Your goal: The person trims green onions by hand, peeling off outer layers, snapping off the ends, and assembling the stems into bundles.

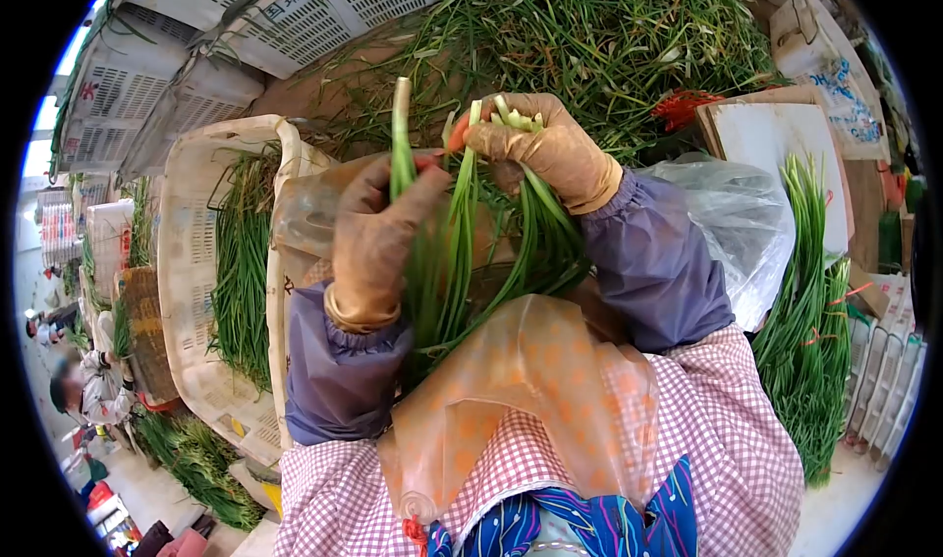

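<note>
In worn tan gloves, my two hands work close together above my lap. My left hand (378, 233), slightly blurred, has its fingers closed around a few chives, and their pale cut end (402, 115) sticks up past the fingertips. My right hand (550, 149) grips a small bunch of chives (538, 208) near the white ends, with the green leaves hanging down over a translucent apron (521, 361). Between the hands, more green leaves (467, 218) hang toward my lap. Something red-orange covers a fingertip on each hand.
At left stands a cream plastic crate (192, 292) holding long chives (241, 272). A heap of loose leaves (609, 46) covers the floor ahead. Tied chive bundles (805, 351) lie at right beside clear plastic (732, 223). Another person (98, 380) is at far left.
</note>
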`<state>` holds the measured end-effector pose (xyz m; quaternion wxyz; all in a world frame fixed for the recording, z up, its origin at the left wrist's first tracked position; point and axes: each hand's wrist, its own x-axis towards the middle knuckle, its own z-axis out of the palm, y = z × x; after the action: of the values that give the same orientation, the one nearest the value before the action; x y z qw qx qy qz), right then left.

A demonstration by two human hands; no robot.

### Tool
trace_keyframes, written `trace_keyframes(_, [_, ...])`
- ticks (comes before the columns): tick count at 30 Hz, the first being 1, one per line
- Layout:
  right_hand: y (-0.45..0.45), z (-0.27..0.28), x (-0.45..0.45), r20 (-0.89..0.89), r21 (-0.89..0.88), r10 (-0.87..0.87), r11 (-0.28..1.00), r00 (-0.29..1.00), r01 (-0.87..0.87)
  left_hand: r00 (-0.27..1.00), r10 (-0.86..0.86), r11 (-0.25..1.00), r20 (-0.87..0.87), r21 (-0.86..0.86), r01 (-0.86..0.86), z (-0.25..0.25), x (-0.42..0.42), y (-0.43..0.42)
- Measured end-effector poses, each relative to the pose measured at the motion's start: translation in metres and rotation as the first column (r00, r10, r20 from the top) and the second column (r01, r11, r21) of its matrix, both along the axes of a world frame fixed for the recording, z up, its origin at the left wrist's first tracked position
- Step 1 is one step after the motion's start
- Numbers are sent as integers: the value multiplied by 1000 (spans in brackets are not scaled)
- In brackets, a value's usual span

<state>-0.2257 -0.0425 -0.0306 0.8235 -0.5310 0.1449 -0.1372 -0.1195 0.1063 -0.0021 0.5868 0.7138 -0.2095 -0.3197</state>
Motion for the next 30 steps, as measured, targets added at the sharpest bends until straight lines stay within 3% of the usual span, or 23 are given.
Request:
trace_keyframes(2, [2,0,1,20,67,-66,996,998,65,902,-19,997,-432,-76,-16,-5,-10,-1])
trace_keyframes(4, [2,0,2,19,28,-193,981,981,192,925,-34,998,-378,-59,12,-17,-3,0])
trace_keyframes(6, [-12,3,-6,68,127,-251,962,966,241,860,-49,988,-508,-151,-33,-22,4,4])
trace_keyframes(8, [-38,-1,-18,98,-9,-395,918,914,397,874,-34,991,-485,-130,-34,-20,9,8])
trace_keyframes(11, [-49,0,-24,134,177,-429,897,893,404,798,-107,971,-594,-235,-45,-19,12,12])
trace_keyframes(13, [-40,9,-21,147,124,-330,942,933,313,758,-174,949,-629,-313,-42,-20,11,10])
trace_keyframes(14, [-33,10,-19,157,74,-224,974,962,215,756,-178,949,-631,-312,-37,-23,9,9])
trace_keyframes(15, [-22,12,-11,155,101,-248,967,956,234,772,-185,946,-609,-322,-28,-25,7,8])
trace_keyframes(16, [-19,4,-6,177,141,-172,979,969,148,788,-190,943,-585,-332,-20,-26,5,7])
trace_keyframes(18, [-13,2,3,105,70,-77,995,991,70,810,-136,958,-570,-284,-39,-19,0,6])
trace_keyframes(21, [-6,12,9,16,102,44,994,999,-45,847,-89,974,-525,-224,-37,-16,-3,4])
trace_keyframes(22, [-5,10,12,16,103,42,994,999,-44,863,-92,977,-497,-212,-18,-16,-4,4])
trace_keyframes(25, [-4,5,18,11,-111,50,993,999,-49,881,-94,980,-463,-197,1,-15,-7,2])
trace_keyframes(29, [-7,-3,16,57,-107,-17,994,998,23,950,-141,981,-280,-166,96,-16,-10,4])
trace_keyframes(30, [-10,-3,16,22,-169,-165,971,986,166,930,-143,983,-338,-156,95,-14,-11,5])
